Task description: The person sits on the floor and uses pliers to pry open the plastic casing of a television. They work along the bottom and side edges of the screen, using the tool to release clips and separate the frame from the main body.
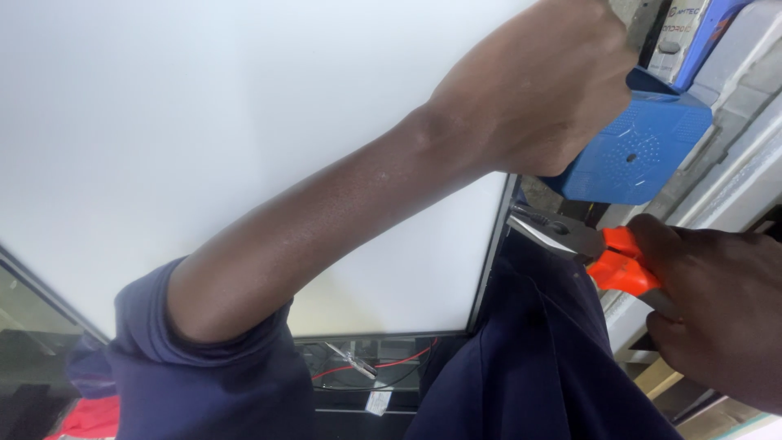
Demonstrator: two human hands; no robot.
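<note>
My left hand [542, 85] reaches up to the top right, closed into a fist on a blue boxy device [639, 147] with a dotted speaker-like face. My right hand [721, 314] comes in from the right edge, gripping the orange handles of a pair of pliers [574, 240]. The steel jaws point left, just under the blue device and close to the right edge of a large white panel [204, 106]. The jaws look shut with nothing clearly between them.
The white panel has a thin dark frame [487, 269] and fills most of the view. Below it lie red and black wires [383, 367]. Dark blue clothing [538, 367] covers the lower middle. Grey metal rails [733, 175] run at the right.
</note>
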